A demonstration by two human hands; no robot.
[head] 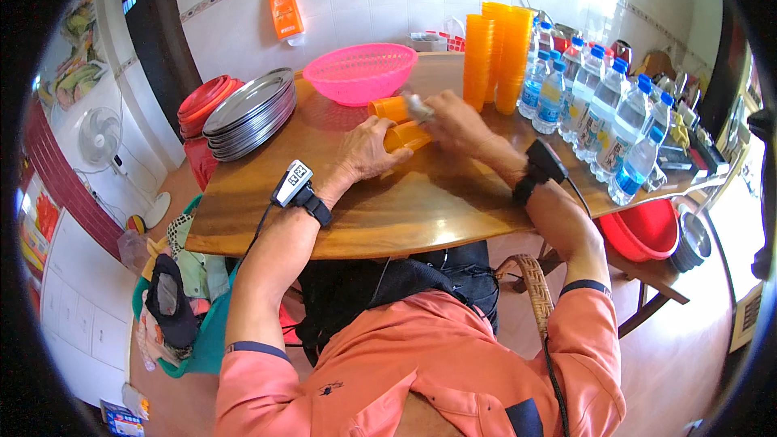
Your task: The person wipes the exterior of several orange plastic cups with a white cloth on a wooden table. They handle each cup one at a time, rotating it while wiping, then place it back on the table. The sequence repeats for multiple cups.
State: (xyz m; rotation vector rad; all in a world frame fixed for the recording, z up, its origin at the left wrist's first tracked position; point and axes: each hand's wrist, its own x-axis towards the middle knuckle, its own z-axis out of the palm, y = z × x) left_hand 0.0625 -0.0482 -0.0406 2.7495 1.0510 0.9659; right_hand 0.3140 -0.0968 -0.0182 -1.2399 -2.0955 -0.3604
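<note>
My left hand [367, 149] grips an orange plastic cup [408, 136] that lies on its side on the wooden table [255, 218]. A second orange cup [387, 108] lies just behind it, by my left fingertips. My right hand [458, 121] is blurred and holds a crumpled greyish-white cloth or tissue [417, 108] close to the mouths of the two cups. Its fingers are partly hidden. Beyond my hands sits a pink perforated plastic basket [359, 76]. Tall stacks of orange cups [478, 64] stand to the right of it.
Several water bottles with blue caps [607, 109] line the table's right side. Stacked metal plates [252, 115] and red plastic basins or stools [203, 103] are at the left. Below on the right is a red basin [643, 230]; a teal tub of clothes [209, 352] stands at lower left.
</note>
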